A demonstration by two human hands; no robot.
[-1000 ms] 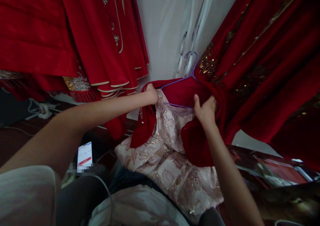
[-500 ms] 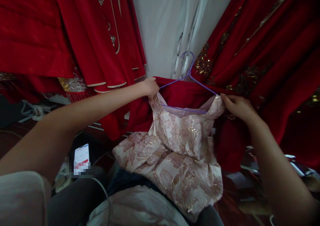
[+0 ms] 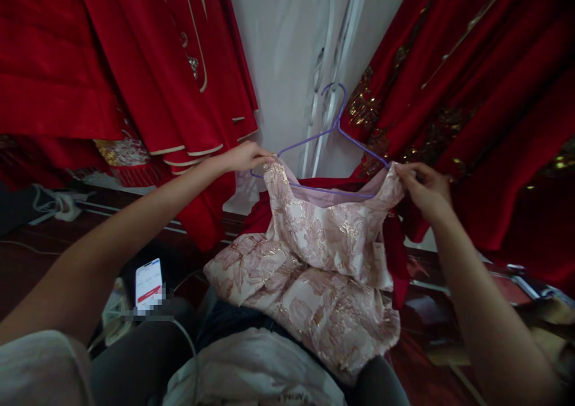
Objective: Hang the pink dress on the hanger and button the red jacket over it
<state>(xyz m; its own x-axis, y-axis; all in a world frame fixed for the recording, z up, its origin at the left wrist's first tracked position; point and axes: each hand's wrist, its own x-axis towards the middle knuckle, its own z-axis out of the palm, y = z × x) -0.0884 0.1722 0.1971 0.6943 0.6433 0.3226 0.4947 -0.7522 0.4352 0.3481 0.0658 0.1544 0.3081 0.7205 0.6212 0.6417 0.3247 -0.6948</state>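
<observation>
A pink brocade dress (image 3: 323,256) with gold floral pattern hangs on a purple wire hanger (image 3: 335,133) in front of me, its skirt spread over my lap. My left hand (image 3: 245,156) is closed on the dress's left shoulder at the hanger's end. My right hand (image 3: 424,190) pinches the right shoulder strap at the other end. A red garment (image 3: 398,256) hangs behind the dress, mostly hidden.
Red embroidered gowns hang at left (image 3: 135,64) and right (image 3: 485,106), with a white wall (image 3: 287,52) between them. A lit phone (image 3: 148,283) lies at lower left beside white cables (image 3: 54,202). Dark wood floor runs behind.
The red garment that covered the dress's top has slipped back and down. My right hand moved from the red cloth to the right shoulder strap. The hanger has risen a little.
</observation>
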